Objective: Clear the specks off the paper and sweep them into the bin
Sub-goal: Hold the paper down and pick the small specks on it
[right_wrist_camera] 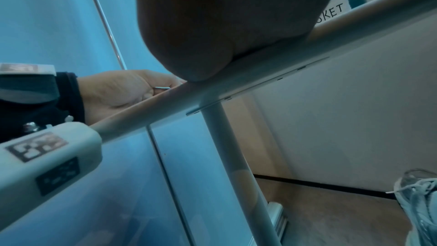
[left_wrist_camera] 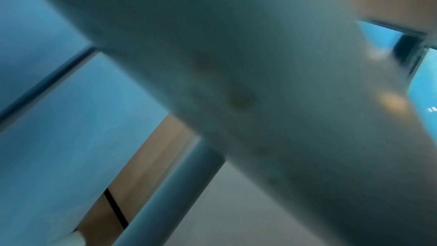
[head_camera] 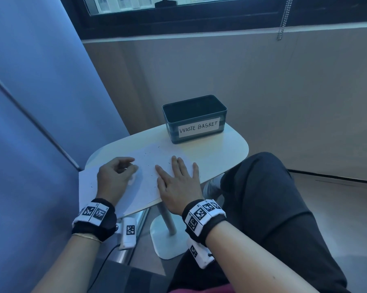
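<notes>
A white sheet of paper (head_camera: pixel 145 187) lies on the small white table (head_camera: pixel 220 149), with tiny dark specks (head_camera: pixel 145 153) scattered over it. The dark bin (head_camera: pixel 172 132), labelled WASTE BASKET, stands open at the table's far end. My right hand (head_camera: pixel 178 172) lies flat on the paper's right part, fingers straight. My left hand (head_camera: pixel 123 169) rests on the paper's left part with curled fingers around a small white object (head_camera: pixel 132 179); I cannot tell what that object is. The right wrist view shows the left hand (right_wrist_camera: pixel 123 91) from below the table edge (right_wrist_camera: pixel 260 51). The left wrist view is blurred.
A blue partition (head_camera: pixel 30 102) runs close along the table's left side. My leg in dark trousers (head_camera: pixel 273 197) sits against the table's right edge. The table stands on a single post (right_wrist_camera: pixel 227 147) with a round base (head_camera: pixel 163 240). A shoe (right_wrist_camera: pixel 418 203) rests on the floor.
</notes>
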